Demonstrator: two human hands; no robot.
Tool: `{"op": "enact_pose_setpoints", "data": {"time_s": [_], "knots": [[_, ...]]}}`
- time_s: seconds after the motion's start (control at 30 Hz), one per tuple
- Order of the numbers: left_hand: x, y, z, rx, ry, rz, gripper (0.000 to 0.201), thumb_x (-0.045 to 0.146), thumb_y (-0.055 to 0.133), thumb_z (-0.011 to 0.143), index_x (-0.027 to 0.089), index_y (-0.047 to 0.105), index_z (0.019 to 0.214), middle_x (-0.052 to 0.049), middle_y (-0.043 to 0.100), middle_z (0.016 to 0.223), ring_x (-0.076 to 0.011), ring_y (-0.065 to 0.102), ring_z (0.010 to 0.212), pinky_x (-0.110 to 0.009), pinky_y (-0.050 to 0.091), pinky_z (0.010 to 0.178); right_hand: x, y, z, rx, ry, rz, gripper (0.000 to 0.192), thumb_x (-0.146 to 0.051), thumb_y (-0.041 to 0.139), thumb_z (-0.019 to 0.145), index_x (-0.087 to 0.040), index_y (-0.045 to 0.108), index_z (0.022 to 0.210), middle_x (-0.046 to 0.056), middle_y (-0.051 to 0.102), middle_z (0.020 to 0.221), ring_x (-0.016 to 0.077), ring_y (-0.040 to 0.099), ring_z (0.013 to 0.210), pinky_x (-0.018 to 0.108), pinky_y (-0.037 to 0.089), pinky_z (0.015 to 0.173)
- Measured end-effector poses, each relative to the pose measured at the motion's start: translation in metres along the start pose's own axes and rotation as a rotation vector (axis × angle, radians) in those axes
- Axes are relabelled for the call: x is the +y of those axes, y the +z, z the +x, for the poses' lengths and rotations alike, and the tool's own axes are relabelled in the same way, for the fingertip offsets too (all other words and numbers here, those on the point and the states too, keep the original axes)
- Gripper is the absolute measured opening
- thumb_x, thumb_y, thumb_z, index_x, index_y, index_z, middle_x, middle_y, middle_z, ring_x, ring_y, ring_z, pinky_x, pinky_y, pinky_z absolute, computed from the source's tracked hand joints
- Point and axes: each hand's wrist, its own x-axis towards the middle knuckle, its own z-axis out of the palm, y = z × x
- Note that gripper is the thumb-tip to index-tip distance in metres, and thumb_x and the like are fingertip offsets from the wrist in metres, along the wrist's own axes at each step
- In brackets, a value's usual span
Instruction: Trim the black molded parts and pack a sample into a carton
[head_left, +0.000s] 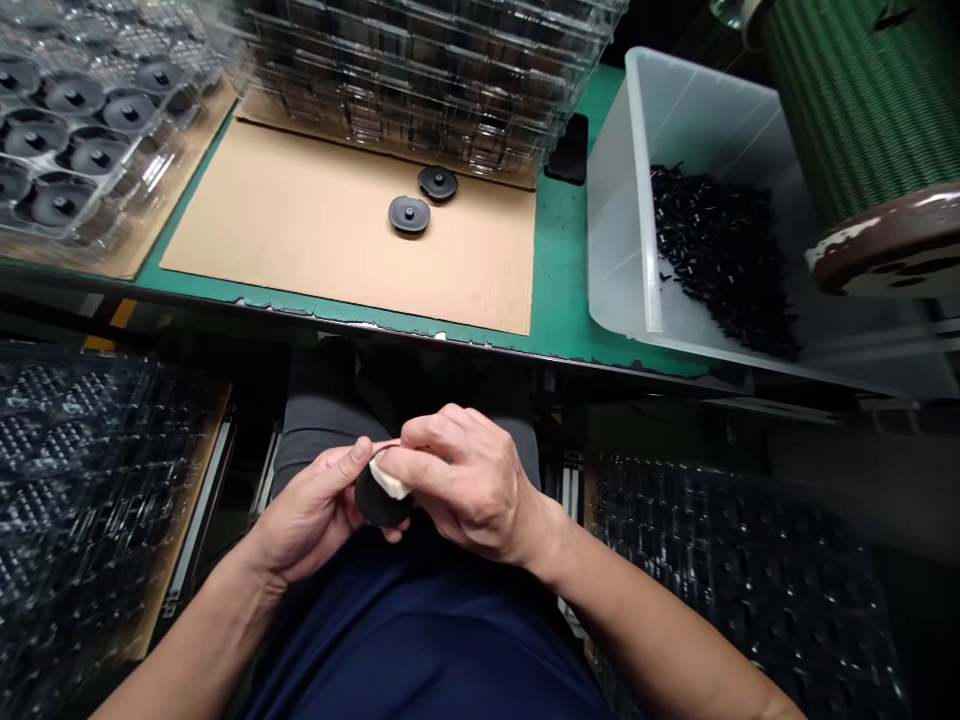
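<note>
1. Both hands (315, 505) (472, 480) are meeting low over the person's lap, between the belly and the edge of the green table (562, 270).
2. The left hand is gripping a round black piece (381, 508), with its thumb near the top edge and its fingers partly hiding behind.
3. The right hand is pinching a small white block (388, 480), and the block is touching the black piece.
4. Work on this one piece is looking only part done, because both hands are holding on to it.
5. Two loose black discs (409, 214) are lying close together on a flat cardboard sheet (300, 220), knobs up. Their looks are not telling whether they are done or left to do.
6. More black rounds (56, 203) are sitting in rows in a clear tray (154, 175) on the left. They may be finished ones, but nobody can be sure.
7. Behind the cardboard, a stack of clear trays (420, 80) is standing, too blurry for counting.
8. On the right, a cloudy bin (619, 220) is holding a heap of tiny black bits (720, 260).
</note>
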Motion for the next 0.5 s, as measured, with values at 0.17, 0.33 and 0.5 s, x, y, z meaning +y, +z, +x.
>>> {"op": "enact_pose_setpoints", "data": {"time_s": [0.17, 0.33, 0.5], "knots": [[-0.004, 0.012, 0.004, 0.278, 0.364, -0.086, 0.044, 0.035, 0.091, 0.083, 0.031, 0.08, 0.125, -0.008, 0.078, 0.116, -0.0191, 0.074, 0.107, -0.026, 0.061, 0.097, -0.011, 0.011, -0.001, 0.061, 0.612, 0.302, 0.015, -0.024, 0.059, 0.099, -0.017, 0.064, 0.087, -0.001, 0.057, 0.073, 0.0125, 0.049, 0.062, 0.028, 0.038, 0.058], [0.0, 0.001, 0.0, 0.199, 0.151, 0.031, 0.043, 0.042, 0.088, 0.085, 0.025, 0.082, 0.123, -0.013, 0.078, 0.11, -0.0211, 0.074, 0.095, -0.029, 0.066, 0.085, -0.009, 0.014, -0.006, 0.015, 0.498, 0.196, 0.017, -0.022, 0.055, 0.101, -0.017, 0.065, 0.088, 0.003, 0.062, 0.084, 0.0158, 0.053, 0.075, 0.031, 0.042, 0.072], [-0.001, -0.011, 0.0, 0.021, -0.081, 0.057, 0.041, 0.052, 0.078, 0.093, 0.011, 0.084, 0.091, -0.011, 0.072, 0.08, -0.0179, 0.068, 0.068, -0.029, 0.065, 0.063, 0.003, 0.007, -0.007, -0.094, 0.118, 0.107, 0.023, -0.019, 0.053, 0.107, -0.016, 0.073, 0.119, 0.008, 0.07, 0.104, 0.0193, 0.056, 0.087, 0.036, 0.044, 0.078]]}}
